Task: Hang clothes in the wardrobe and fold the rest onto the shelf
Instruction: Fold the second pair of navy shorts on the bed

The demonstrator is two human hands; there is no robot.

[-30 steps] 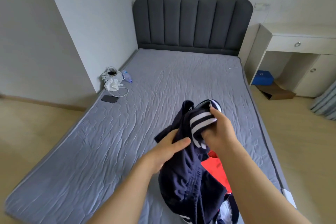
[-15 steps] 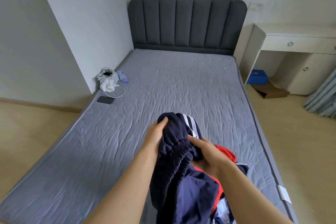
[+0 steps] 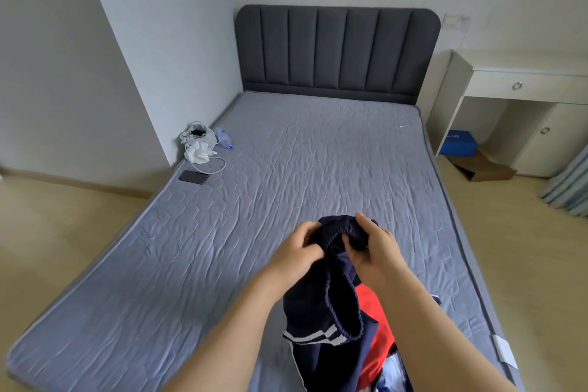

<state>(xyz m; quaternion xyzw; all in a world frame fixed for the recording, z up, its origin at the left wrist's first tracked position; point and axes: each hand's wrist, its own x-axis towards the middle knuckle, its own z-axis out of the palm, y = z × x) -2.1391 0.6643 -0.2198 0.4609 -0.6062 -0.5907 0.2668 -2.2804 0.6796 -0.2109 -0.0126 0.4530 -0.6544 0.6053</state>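
Gripping the navy garment [image 3: 321, 305] by its elastic band with left hand [image 3: 297, 253] and right hand [image 3: 377, 251]. Risking dragging the red garment [image 3: 372, 312] beneath off the bed [image 3: 222, 264] when lifting.

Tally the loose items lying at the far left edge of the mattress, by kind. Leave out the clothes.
phone: 1
plastic bottle: 1
white cable: 1
white crumpled bundles: 2 (bag or tissue, too small to tell)
Total: 5
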